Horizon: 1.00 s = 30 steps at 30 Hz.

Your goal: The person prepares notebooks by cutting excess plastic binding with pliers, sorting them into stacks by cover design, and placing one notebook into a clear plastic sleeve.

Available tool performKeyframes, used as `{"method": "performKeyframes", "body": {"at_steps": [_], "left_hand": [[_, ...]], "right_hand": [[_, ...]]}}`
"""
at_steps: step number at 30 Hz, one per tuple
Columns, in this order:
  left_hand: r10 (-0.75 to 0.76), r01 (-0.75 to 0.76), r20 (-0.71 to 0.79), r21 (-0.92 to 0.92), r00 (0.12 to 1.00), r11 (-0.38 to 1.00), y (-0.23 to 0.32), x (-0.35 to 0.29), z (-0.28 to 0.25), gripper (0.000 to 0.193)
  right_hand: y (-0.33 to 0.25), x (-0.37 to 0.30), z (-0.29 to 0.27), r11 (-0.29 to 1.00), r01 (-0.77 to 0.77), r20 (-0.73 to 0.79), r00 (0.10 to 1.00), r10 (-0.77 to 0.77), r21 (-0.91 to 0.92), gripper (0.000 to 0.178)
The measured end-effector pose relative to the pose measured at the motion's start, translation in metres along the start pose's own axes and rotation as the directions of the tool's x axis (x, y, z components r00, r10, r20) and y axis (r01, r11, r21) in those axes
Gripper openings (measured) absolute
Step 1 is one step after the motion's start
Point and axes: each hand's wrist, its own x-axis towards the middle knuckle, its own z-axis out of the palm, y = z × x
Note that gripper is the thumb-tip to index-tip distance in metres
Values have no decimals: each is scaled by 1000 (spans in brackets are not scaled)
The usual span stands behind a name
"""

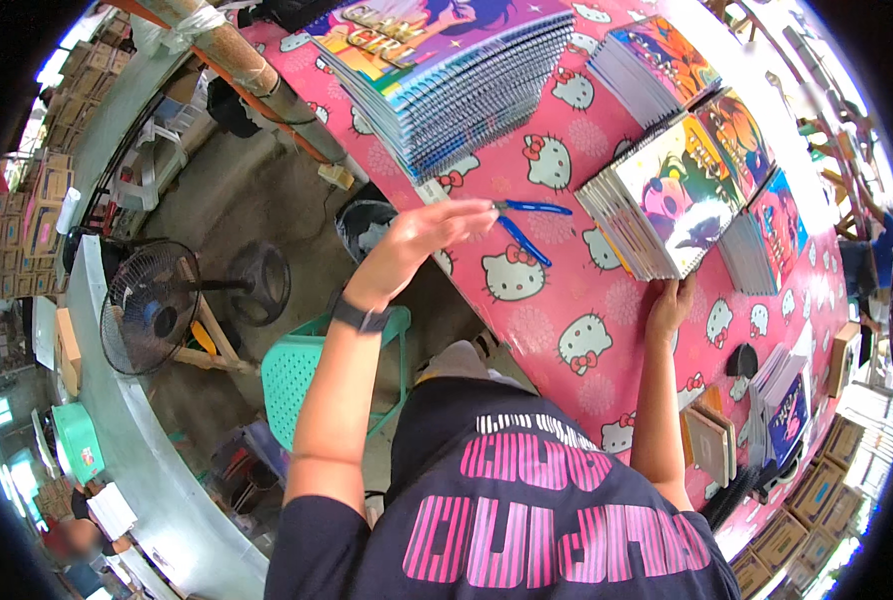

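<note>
My left hand (pixel 437 232), with a dark band at the wrist, reaches over the table's left edge. Its fingers are straight and pressed together at the jaw end of small blue-handled pliers (pixel 523 232), whose two handles spread apart to the right; the fingers hide most of the jaws. My right hand (pixel 670 308) is at the near edge of a stack of spiral notebooks (pixel 679 205) with a colourful cartoon cover. Its fingers close on that edge, the tips partly hidden by the stack. A taller stack of purple-covered spiral notebooks (pixel 467 100) lies beyond the pliers.
More notebook stacks (pixel 657 65) (pixel 772 235) stand on the pink cartoon-print table (pixel 537 325). At right are a small black object (pixel 741 360) and further books (pixel 782 410). A green plastic chair (pixel 297 375), a fan (pixel 157 310) and a pole (pixel 257 75) are left of the table.
</note>
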Motion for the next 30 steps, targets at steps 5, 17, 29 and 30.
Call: {"method": "performKeyframes", "body": {"at_steps": [5,17,29,30], "left_hand": [[164,-320,-414,-343,895,883,-11,-52,-60,43],[210,-42,-360,423,909,905,183,96,-158,53],[-529,459,163,330,833,825,192,200,-147,43],[-531,463,158,326,833,824,190,199,-147,41]], "right_hand": [[11,13,-25,988,-149,-55,987,150,38,20],[-208,-62,141,921,-244,510,858,58,305,30],[-188,-75,263,398,-692,597,722,350,603,58],[-191,-78,266,399,-681,573,732,369,614,57]]}}
